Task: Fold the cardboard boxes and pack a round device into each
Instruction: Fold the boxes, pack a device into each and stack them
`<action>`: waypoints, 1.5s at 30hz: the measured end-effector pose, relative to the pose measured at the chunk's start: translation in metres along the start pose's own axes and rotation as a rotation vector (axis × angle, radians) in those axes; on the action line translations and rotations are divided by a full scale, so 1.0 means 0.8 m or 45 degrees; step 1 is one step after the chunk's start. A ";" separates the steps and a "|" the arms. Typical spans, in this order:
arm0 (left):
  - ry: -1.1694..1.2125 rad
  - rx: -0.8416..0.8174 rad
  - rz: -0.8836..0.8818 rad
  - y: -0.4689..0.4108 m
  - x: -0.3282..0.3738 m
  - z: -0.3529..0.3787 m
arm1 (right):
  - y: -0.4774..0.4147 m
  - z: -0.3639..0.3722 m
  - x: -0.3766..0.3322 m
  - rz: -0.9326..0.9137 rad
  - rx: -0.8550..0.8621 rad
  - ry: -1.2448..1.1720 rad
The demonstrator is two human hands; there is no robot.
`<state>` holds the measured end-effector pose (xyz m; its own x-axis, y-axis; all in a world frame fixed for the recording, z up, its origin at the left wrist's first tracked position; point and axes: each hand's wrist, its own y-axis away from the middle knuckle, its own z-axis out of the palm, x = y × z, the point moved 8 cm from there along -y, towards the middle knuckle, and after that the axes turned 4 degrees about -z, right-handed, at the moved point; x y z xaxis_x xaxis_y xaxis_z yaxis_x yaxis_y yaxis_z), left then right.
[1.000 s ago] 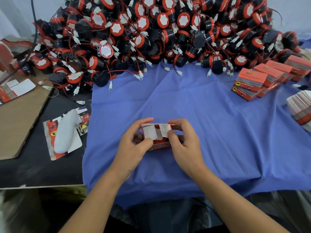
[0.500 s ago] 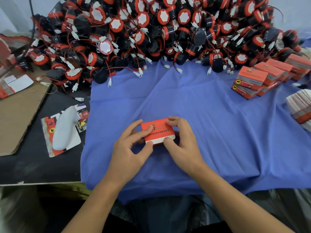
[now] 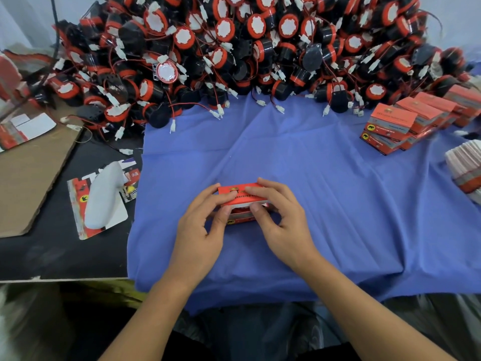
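A small red cardboard box (image 3: 240, 198) sits on the blue cloth (image 3: 299, 162) near the front middle, its red lid flap folded down over the top. My left hand (image 3: 200, 225) grips the box's left side, forefinger on the lid and thumb at the front. My right hand (image 3: 281, 220) grips the right side, fingers across the lid and thumb pressing the white tuck flap at the front. A sliver of red inside shows under the flap. A big heap of round black and red devices (image 3: 260, 48) with wires fills the back.
Closed red boxes (image 3: 406, 123) stand stacked at the right back. A stack of flat box blanks (image 3: 466, 168) lies at the right edge. Left of the cloth on the black table lie a white handle-shaped object (image 3: 101, 196) on a printed card and a brown cardboard sheet (image 3: 28, 175).
The box's white inner flaps were open a second ago; the red lid has since been folded over them, and my fingers now press it down lower over the box front.
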<state>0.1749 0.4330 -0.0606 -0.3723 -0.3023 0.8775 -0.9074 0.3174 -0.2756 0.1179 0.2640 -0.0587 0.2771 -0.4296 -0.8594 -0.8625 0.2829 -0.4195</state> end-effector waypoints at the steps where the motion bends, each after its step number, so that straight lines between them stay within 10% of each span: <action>1: 0.004 0.001 -0.005 0.001 0.002 0.000 | 0.001 0.000 0.001 0.017 -0.003 -0.017; 14: -0.447 0.109 0.164 0.017 0.029 0.009 | 0.002 -0.003 0.009 0.132 0.062 -0.052; 45: 0.189 0.203 -0.121 0.006 0.006 -0.006 | 0.003 -0.006 0.013 0.142 0.115 -0.098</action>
<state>0.1699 0.4373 -0.0556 -0.2614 -0.1848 0.9474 -0.9607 0.1443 -0.2370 0.1169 0.2563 -0.0676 0.2163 -0.3253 -0.9206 -0.8493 0.4024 -0.3417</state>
